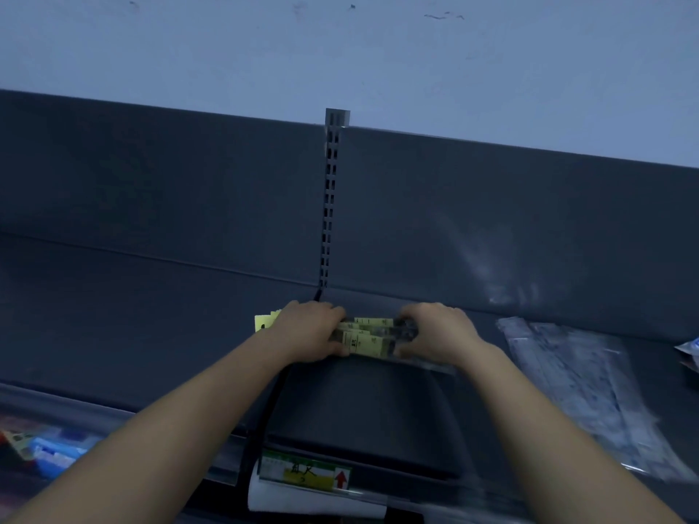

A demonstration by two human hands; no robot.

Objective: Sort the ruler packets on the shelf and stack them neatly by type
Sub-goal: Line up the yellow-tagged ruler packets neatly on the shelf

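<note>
Both hands hold the yellow ruler packets [368,336] by the shelf's [151,334] back edge: left hand [312,330] and right hand [435,332] curl round opposite ends, the long side lying between them.

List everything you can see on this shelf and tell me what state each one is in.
Left hand: fingers curled round the left end of the yellow packets.
Right hand: fingers curled round their right end.
Yellow packets: bunched together, held between both hands.
Clear packets: lying flat on the shelf, off to the right, untouched.
Price tag: facing out at the front edge.
</note>
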